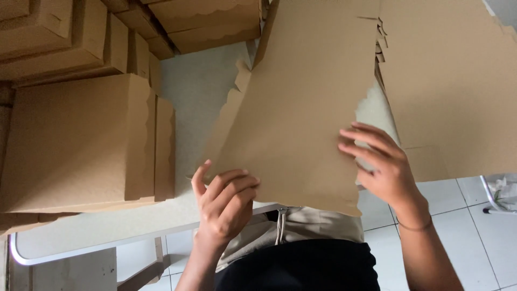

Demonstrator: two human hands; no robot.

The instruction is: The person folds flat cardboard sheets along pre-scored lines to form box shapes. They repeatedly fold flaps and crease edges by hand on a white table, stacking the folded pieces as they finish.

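Note:
A flat brown cardboard box blank point(301, 102) with scalloped edges is held up over the table edge. My left hand point(223, 202) grips its lower left corner, fingers curled over the front. My right hand point(379, 164) holds its lower right edge, fingers spread across the card. Behind it to the right lies a stack of more flat blanks point(452, 81).
A folded brown box point(81, 140) stands on the pale table point(199, 91) at the left, with more boxes point(70, 37) stacked behind it and at the back. White floor tiles point(474, 226) show at the lower right, with a metal leg point(490, 196).

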